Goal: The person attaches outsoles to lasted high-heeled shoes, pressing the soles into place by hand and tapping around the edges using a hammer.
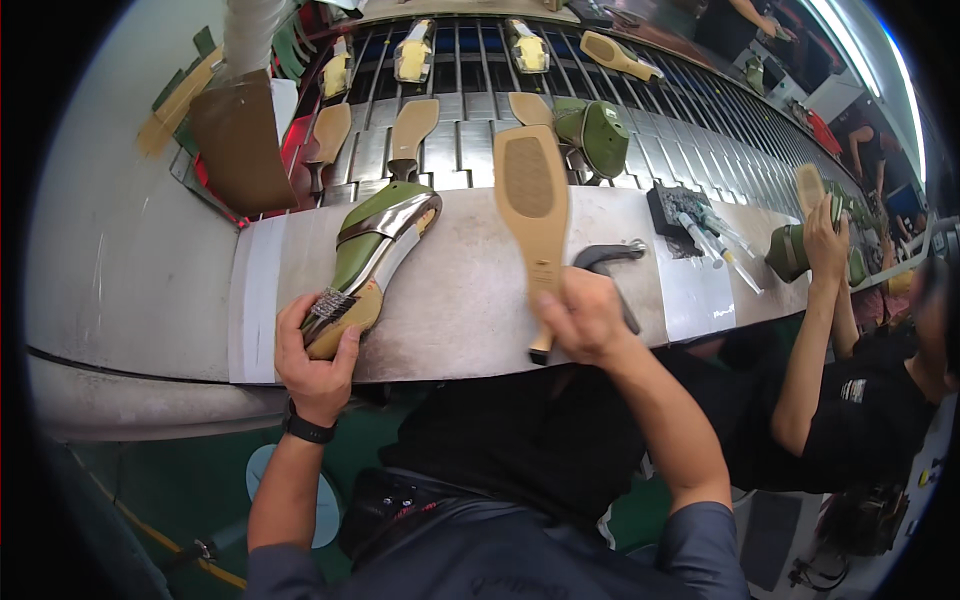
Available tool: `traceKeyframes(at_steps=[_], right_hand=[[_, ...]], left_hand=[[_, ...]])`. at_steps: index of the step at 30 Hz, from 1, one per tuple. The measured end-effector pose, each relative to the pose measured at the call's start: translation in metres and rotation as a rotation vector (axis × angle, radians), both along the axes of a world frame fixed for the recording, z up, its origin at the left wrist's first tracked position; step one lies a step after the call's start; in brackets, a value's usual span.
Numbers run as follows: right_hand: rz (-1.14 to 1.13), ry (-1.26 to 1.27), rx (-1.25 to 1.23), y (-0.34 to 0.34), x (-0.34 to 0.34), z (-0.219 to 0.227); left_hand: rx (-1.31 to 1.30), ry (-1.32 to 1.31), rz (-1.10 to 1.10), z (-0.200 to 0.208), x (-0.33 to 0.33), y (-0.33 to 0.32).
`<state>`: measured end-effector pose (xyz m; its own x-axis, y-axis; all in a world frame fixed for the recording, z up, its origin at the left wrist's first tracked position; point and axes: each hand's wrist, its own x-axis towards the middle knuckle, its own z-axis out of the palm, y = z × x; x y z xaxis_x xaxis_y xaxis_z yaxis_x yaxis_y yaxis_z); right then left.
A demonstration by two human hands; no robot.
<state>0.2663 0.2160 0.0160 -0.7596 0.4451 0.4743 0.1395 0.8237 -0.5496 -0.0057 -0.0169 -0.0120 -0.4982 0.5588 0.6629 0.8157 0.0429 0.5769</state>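
My left hand is closed around the heel end of a green shoe upper on a last, whose toe points away from me over the bench. A silvery strap crosses it and its pale underside partly shows. In my right hand is a tan shoe sole, gripped by its narrow end and raised upright. A dark-tipped heel sticks out below my fingers. Beside this hand, a dark hooked metal tool lies on the bench, partly hidden behind my wrist.
Metal conveyor bars run behind the bench, carrying more soles, yellowish-bottomed shoes and another green shoe. A black block with brushes stands right of centre. At far right, a co-worker's hands hold a green shoe and sole.
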Motion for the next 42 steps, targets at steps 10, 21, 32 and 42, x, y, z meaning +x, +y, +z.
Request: traceKeyframes(at_steps=[10, 21, 32, 42], right_hand=[[-0.136, 0.553, -1.142, -0.029, -0.041, 0.019], [-0.435, 0.588, -0.625, -0.012, -0.002, -0.01], [-0.293, 0.19, -0.8, -0.017, -0.035, 0.005], [-0.477, 0.271, -0.27, -0.068, 0.016, -0.025]], left_hand=[[0.088, -0.064, -0.003, 0.0, 0.006, -0.002], [-0.077, -0.118, -0.113, 0.048, -0.02, -0.022], [-0.096, 0.451, -0.689, 0.014, 0.07, 0.002], [-0.171, 0.485, -0.655, 0.001, 0.042, 0.004]])
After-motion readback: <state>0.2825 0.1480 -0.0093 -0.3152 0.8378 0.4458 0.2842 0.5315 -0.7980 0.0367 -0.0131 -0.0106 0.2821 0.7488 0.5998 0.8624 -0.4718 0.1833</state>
